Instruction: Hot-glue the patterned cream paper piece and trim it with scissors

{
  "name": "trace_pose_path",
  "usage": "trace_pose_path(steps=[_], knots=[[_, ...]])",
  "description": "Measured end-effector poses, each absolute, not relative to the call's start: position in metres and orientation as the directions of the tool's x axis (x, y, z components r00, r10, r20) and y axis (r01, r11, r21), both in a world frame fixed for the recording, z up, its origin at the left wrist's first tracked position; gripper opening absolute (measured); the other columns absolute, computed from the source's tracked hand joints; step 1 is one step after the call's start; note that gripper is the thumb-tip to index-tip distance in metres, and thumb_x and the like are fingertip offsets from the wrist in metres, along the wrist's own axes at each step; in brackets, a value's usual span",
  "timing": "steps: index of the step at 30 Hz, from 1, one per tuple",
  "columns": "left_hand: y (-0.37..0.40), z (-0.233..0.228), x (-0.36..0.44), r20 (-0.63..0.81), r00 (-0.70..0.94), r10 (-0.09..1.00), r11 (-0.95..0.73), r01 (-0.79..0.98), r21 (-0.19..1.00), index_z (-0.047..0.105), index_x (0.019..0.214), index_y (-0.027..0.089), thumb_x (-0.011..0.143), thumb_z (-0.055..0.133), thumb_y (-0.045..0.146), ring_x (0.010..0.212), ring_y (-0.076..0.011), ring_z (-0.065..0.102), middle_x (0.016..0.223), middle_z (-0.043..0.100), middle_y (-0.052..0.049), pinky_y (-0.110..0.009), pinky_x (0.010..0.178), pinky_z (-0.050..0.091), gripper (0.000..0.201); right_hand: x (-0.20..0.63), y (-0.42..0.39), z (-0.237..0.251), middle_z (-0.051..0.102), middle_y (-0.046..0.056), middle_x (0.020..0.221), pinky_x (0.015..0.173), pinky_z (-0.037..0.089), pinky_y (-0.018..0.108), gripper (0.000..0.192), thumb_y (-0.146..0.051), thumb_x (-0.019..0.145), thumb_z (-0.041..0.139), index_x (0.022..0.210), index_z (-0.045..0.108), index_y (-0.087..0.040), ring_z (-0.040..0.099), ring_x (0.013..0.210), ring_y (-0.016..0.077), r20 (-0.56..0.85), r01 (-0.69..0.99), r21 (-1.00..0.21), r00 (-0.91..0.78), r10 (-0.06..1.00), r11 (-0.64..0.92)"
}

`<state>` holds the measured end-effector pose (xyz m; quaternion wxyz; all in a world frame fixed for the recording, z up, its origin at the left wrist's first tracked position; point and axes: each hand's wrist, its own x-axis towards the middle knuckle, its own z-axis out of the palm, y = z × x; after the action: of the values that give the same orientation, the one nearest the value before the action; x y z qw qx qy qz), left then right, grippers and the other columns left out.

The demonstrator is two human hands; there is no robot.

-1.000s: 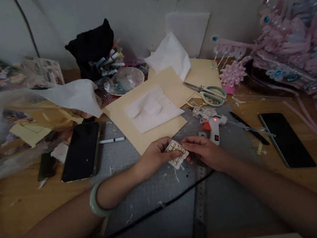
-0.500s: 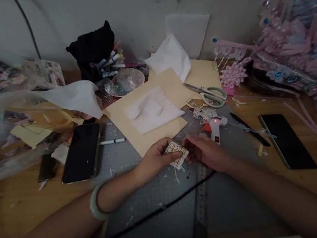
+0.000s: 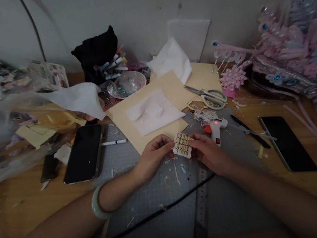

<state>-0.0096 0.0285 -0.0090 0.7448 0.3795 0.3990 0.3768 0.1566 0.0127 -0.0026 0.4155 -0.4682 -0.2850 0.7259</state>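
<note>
Hands (image 3: 154, 155) pinch loop-patterned white piece (image 3: 182, 145).

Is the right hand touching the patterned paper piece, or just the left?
Touching. The head view shows the right hand with its fingertips on the right edge of the patterned paper piece, while the left hand pinches its left edge above the cutting mat.

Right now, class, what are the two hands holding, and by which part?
A small patterned cut-out piece, pinched at its left edge by the left hand and at its right edge by the right hand.
</note>
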Motion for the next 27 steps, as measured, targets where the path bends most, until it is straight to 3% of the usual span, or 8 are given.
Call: trace_pose_path(steps=[3, 8, 16, 21, 27], knots=[[0.0278, -0.0085, -0.0090, -0.291, 0.416, 0.862, 0.427, -0.285, 0.858, 0.053, 0.072, 0.014, 0.079, 0.049, 0.038, 0.056, -0.0088, 0.049, 0.062, 0.054, 0.001, -0.022, 0.054, 0.038, 0.025, 0.1546, 0.0118, -0.0035, 0.057, -0.004, 0.058, 0.044, 0.043, 0.020, 0.021, -0.034, 0.067, 0.065, 0.073, 0.054, -0.016, 0.051, 0.047, 0.0072, -0.413, -0.329, -0.829, -0.188, 0.891, -0.453], [0.0260, -0.0057, -0.0090, -0.257, 0.464, 0.848, 0.374, -0.177, 0.911, 0.056, 0.078, 0.014, 0.072, 0.062, 0.029, 0.054, -0.0073, 0.049, 0.062, 0.055, 0.002, -0.020, 0.054, 0.038, 0.017, 0.1559, 0.0107, -0.0037, 0.057, -0.005, 0.056, 0.046, 0.042, 0.020, 0.019, -0.034, 0.071, 0.061, 0.075, 0.053, -0.017, 0.052, 0.048, 0.0077, -0.399, -0.299, -0.845, -0.201, 0.895, -0.444], [0.0282, -0.0067, -0.0079, -0.311, 0.394, 0.865, 0.451, -0.335, 0.827, 0.053, 0.071, 0.014, 0.078, 0.054, 0.030, 0.055, -0.0081, 0.048, 0.061, 0.054, 0.001, -0.021, 0.054, 0.038, 0.017, 0.1571, 0.0080, 0.0002, 0.054, -0.006, 0.056, 0.051, 0.042, 0.021, 0.012, -0.027, 0.072, 0.057, 0.077, 0.052, -0.017, 0.051, 0.049, 0.0075, -0.332, -0.031, -0.933, -0.319, 0.888, -0.360], [0.0275, -0.0041, -0.0084, -0.333, 0.392, 0.857, 0.479, -0.373, 0.794, 0.052, 0.069, 0.015, 0.076, 0.056, 0.030, 0.054, -0.0083, 0.049, 0.060, 0.055, 0.001, -0.021, 0.054, 0.038, 0.017, 0.1569, 0.0081, 0.0029, 0.054, -0.005, 0.056, 0.052, 0.042, 0.022, 0.012, -0.028, 0.073, 0.054, 0.075, 0.050, -0.017, 0.051, 0.050, 0.0077, -0.342, 0.010, -0.934, -0.316, 0.885, -0.357], [0.0290, -0.0059, -0.0093, -0.291, 0.331, 0.898, 0.382, -0.255, 0.889, 0.053, 0.068, 0.014, 0.072, 0.060, 0.031, 0.054, -0.0080, 0.048, 0.057, 0.054, 0.003, -0.021, 0.055, 0.037, 0.018, 0.1573, 0.0089, 0.0022, 0.053, -0.005, 0.056, 0.051, 0.042, 0.022, 0.013, -0.030, 0.074, 0.053, 0.075, 0.049, -0.018, 0.050, 0.050, 0.0081, -0.349, 0.016, -0.931, -0.334, 0.876, -0.365]])
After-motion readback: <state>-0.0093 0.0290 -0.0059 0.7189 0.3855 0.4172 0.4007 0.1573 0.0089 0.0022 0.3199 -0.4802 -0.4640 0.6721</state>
